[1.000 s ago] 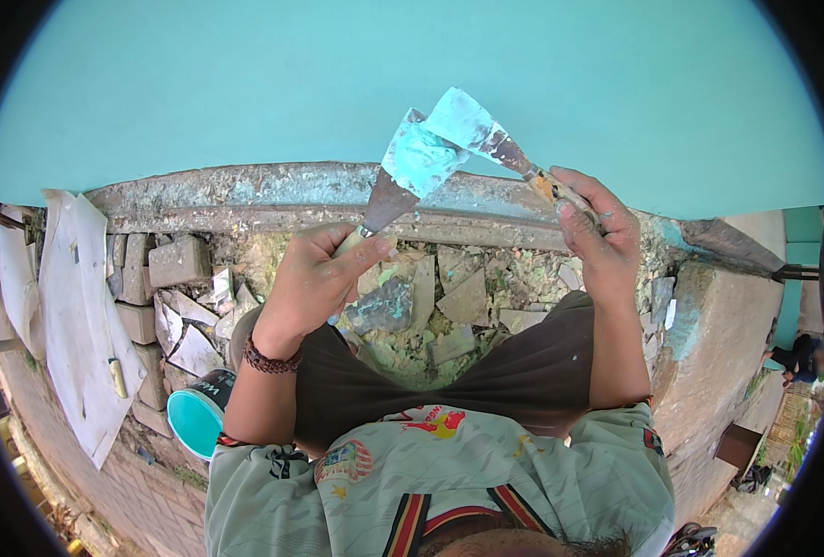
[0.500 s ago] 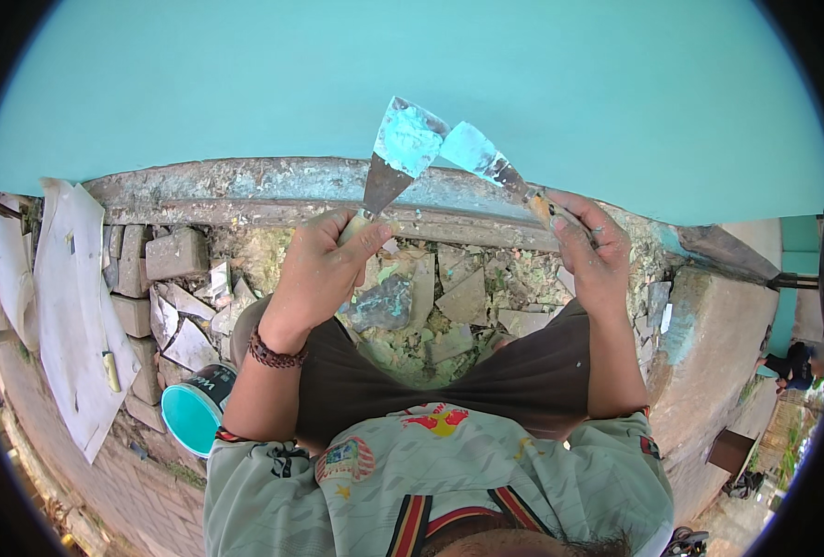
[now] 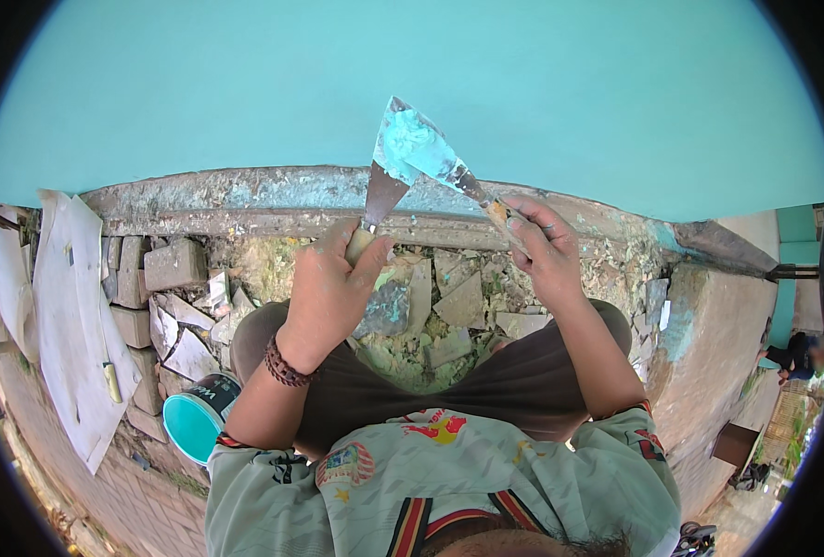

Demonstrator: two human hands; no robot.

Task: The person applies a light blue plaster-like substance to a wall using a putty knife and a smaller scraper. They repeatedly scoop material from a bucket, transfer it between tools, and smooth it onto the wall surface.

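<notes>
My left hand (image 3: 333, 288) is closed round the pale handle of a wide putty knife (image 3: 387, 193), blade pointing up and away from me. A lump of turquoise putty (image 3: 406, 139) covers the upper part of that blade. In my right hand (image 3: 547, 251) is a second, narrower scraper (image 3: 468, 181), gripped by its worn wooden handle and slanting up to the left. Its putty-smeared blade lies against the lump on the left blade, and the putty hides where the two meet. Both tools are held up before the turquoise wall (image 3: 523, 93).
A turquoise-lined bucket (image 3: 194, 422) stands at my left. Beyond it a white sheet (image 3: 78, 325) bears a small handled tool (image 3: 112, 382). Paving blocks (image 3: 174, 265) and broken slabs (image 3: 458, 302) lie below the wall's ledge (image 3: 273, 190). A person (image 3: 797, 357) is far off at right.
My right hand has moved left, bringing its scraper from the edge of the left blade over onto the putty. My left hand stays nearly in place.
</notes>
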